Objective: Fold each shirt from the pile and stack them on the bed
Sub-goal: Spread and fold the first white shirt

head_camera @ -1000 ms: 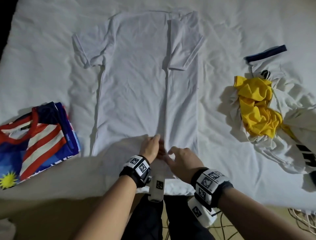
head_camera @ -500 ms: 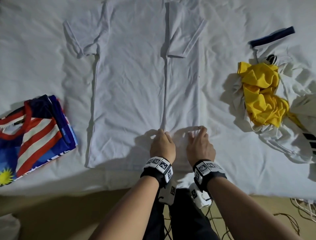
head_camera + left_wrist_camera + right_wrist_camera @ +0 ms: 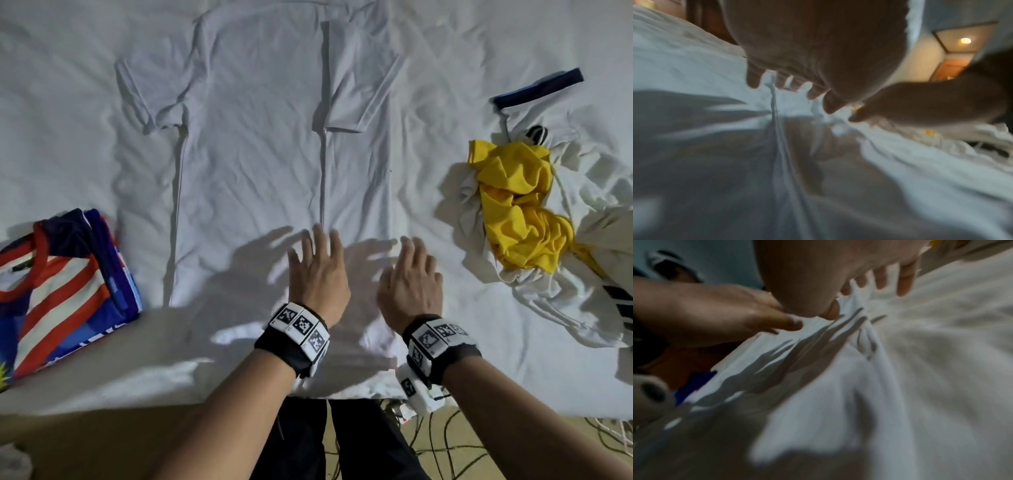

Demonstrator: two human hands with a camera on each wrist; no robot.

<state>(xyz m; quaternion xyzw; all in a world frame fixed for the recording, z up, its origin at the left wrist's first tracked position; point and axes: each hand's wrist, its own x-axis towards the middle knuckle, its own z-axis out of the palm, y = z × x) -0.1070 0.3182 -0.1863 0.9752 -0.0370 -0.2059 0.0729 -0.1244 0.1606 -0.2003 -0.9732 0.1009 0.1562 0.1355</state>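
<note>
Hovering: two hands, left hand (image 3: 317, 270), right hand (image 3: 411, 279), over one white shirt (image 3: 253, 154).

layout around the two hands

the left hand (image 3: 317, 274) and right hand (image 3: 411, 279) are held side by side over the near end of the spread shirt (image 3: 260, 164), which is laid on the bed (image 3: 68, 102). its folded-over edge (image 3: 323, 178) is found just ahead of the left hand's fingers. the folded shirt (image 3: 58, 284) is placed well to the left of the left hand; the pile (image 3: 534, 219) is heaped to the right of the right hand.
</note>
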